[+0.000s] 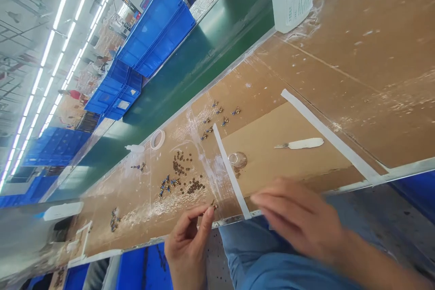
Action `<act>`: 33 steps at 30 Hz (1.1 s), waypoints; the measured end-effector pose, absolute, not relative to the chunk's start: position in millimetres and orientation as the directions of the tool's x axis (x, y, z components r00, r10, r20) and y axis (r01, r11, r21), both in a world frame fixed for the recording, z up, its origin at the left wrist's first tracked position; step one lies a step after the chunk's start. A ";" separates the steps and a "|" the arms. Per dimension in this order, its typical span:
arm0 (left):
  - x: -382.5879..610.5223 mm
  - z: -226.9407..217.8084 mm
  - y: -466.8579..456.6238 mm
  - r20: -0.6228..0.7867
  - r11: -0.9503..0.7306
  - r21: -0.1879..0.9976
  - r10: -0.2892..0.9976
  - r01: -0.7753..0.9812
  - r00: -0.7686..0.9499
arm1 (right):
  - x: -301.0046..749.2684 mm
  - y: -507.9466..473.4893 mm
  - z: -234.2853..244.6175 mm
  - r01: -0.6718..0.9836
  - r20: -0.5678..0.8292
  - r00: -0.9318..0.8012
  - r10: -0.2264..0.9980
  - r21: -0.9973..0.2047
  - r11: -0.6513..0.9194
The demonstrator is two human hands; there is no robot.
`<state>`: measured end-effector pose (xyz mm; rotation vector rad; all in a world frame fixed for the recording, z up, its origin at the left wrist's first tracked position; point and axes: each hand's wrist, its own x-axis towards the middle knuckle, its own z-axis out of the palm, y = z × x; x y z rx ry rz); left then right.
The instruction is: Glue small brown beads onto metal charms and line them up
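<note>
At the near edge of the brown, flat-topped desk point(356, 68), the left hand point(188, 244) pinches a small brassy piece point(215, 205) between thumb and fingers. The blurred right hand point(299, 217) hangs over that edge, fingers stretched and close together; whether they hold anything, I cannot tell. Farther from the edge lie small dark-brown round beads point(195, 186) and tiny blue-and-gold figures point(165, 186).

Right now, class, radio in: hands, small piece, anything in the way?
Left hand pinching small piece. Right hand open, nothing visibly held. Clear cup and white-handled tool farther off, not blocking.
</note>
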<state>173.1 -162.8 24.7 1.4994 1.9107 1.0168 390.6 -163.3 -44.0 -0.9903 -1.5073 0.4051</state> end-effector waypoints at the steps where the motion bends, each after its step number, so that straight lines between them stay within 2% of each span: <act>1: 178.8 28.1 -167.8 0.054 0.102 0.818 0.966 0.566 -0.253 | 381.7 -165.1 -43.7 0.294 0.631 0.048 0.774 -0.750 0.593; 4: 193.3 36.4 -177.7 0.053 0.084 0.861 0.966 0.501 -0.252 | 359.7 -167.4 -42.4 0.181 0.600 0.021 0.800 -0.789 0.587; 8: 202.2 41.7 -182.9 0.020 0.108 0.875 0.966 0.472 -0.259 | 351.1 -168.0 -38.7 0.129 0.600 -0.018 0.800 -0.792 0.597; 20: 192.8 32.3 -188.5 -0.033 0.126 0.886 0.977 0.446 -0.211 | 352.8 -173.5 -32.0 0.156 0.654 -0.098 0.750 -0.734 0.661; 25: 184.4 33.0 -187.3 -0.111 0.196 0.906 0.965 0.374 -0.238 | 361.2 -172.6 -20.5 0.290 0.655 -0.131 0.744 -0.693 0.661; 28: 172.0 35.4 -163.0 -0.123 0.218 0.885 0.962 0.412 -0.245 | 380.8 -166.6 -17.2 0.406 0.666 -0.112 0.737 -0.647 0.646; 33: 148.5 24.7 -63.3 -0.037 0.116 0.857 0.986 0.502 -0.165 | 416.1 -146.3 -37.0 0.627 0.635 0.104 0.765 -0.639 0.445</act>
